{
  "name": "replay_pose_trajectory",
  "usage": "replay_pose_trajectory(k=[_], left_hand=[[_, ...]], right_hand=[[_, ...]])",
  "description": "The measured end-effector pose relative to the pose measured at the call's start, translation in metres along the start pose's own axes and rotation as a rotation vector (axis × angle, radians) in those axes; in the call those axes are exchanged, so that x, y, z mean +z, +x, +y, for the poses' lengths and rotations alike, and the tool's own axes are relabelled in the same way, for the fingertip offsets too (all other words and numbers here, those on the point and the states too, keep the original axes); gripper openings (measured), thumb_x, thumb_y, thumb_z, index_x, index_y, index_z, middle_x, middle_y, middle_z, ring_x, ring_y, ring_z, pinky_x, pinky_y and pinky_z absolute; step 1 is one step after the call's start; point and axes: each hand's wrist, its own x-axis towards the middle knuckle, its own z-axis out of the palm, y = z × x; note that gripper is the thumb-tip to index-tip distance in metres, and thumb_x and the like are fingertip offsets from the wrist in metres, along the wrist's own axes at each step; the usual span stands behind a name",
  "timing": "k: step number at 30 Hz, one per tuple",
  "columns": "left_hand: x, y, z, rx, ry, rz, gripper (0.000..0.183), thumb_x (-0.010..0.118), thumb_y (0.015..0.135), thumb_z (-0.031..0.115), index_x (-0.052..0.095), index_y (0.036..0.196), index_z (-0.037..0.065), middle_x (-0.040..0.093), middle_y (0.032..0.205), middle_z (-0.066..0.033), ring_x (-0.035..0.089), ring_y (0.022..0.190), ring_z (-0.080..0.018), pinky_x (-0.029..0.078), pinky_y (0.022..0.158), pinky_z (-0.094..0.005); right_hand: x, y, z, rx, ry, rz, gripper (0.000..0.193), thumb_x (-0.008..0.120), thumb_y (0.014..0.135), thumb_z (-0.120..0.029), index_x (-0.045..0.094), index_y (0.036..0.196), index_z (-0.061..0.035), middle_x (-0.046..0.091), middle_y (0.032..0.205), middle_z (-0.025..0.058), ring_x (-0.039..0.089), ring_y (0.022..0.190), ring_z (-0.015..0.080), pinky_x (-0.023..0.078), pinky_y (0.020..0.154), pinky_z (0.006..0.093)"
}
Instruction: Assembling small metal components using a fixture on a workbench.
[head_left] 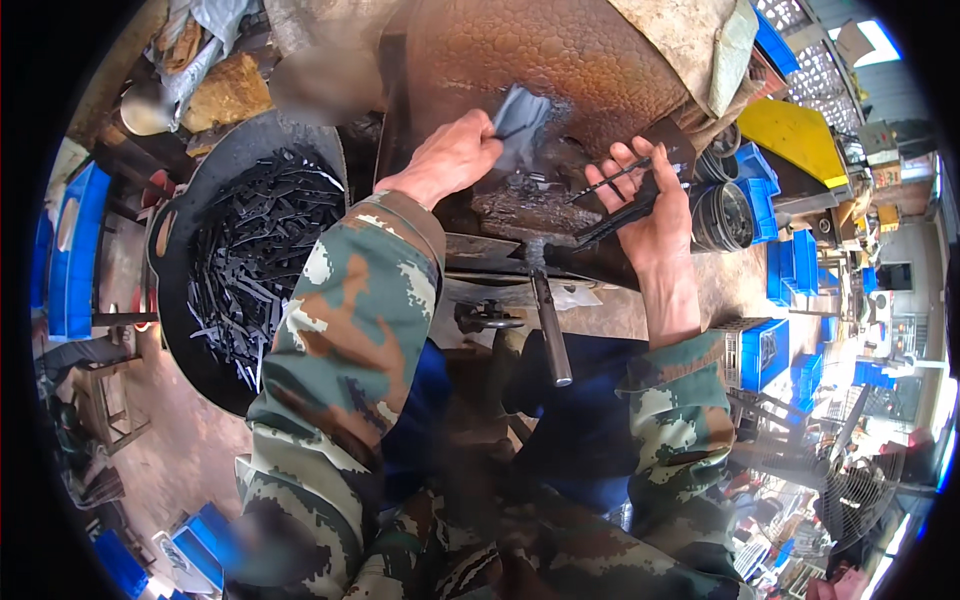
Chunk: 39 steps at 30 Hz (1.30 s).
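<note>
My left hand (452,158) is closed, its fingertips pinching a thin dark strip (512,132) beside a pale grey, blurred patch (524,108) on the machine. Most of that strip is hidden by the fingers. Palm up, my right hand (655,205) holds several thin dark strips (618,216) between thumb and fingers, their ends pointing left toward a dark, crusted block (525,208). Below the block a metal bar (548,320) sticks out toward me. On my left stands a large black tub (165,270) heaped with similar dark strips (255,255).
A brown, dimpled machine cover (500,50) rises behind my hands. Blue crates (78,255) stand at the far left, and another blue crate (765,355) lies on the right. Round black containers (722,218) sit beyond my right hand. A fan (862,490) stands at the lower right.
</note>
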Motion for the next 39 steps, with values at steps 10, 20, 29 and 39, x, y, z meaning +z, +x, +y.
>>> replay_pose_trajectory(k=[10,20,29,39], left_hand=[[0.007,0.005,-0.023,0.168,-0.114,-0.338,0.026,0.059,0.088,0.007,0.069,0.111,0.001,0.067,0.103,-0.0131,0.063,0.095,-0.0237,0.048,0.086,-0.0345],[0.004,-0.003,-0.015,0.189,-0.083,-0.317,0.03,0.058,0.088,0.004,0.071,0.115,0.004,0.068,0.107,-0.0173,0.065,0.102,-0.0274,0.047,0.092,-0.0355],[0.008,-0.008,0.006,0.251,0.19,-0.219,0.027,0.061,0.088,0.013,0.072,0.112,0.008,0.069,0.112,-0.0185,0.065,0.107,-0.0343,0.049,0.095,-0.0392],[-0.028,-0.008,0.006,-0.138,0.244,-0.082,0.036,0.061,0.09,0.038,0.074,0.102,0.007,0.072,0.091,-0.0152,0.068,0.095,-0.0327,0.051,0.086,-0.0409]], right_hand=[[-0.02,-0.003,-0.004,0.076,0.157,-0.115,0.023,0.055,0.102,-0.028,0.056,0.109,-0.0062,0.062,0.087,0.0066,0.053,0.069,0.0171,0.049,0.069,0.0384],[-0.016,-0.04,-0.009,-0.026,-0.165,-0.057,0.014,0.067,0.092,-0.015,0.063,0.095,-0.0025,0.064,0.075,0.0068,0.038,0.044,0.008,0.032,0.041,0.0264],[-0.033,-0.074,0.013,-0.014,-0.578,-0.123,0.013,0.062,0.095,-0.012,0.068,0.102,-0.0017,0.072,0.085,0.0071,0.05,0.053,0.0035,0.041,0.046,0.022],[-0.042,-0.115,0.049,-0.551,-1.31,-0.609,0.043,0.063,0.073,0.009,0.066,0.113,-0.0073,0.065,0.124,0.0073,0.061,0.116,0.0328,0.052,0.095,0.0392]])
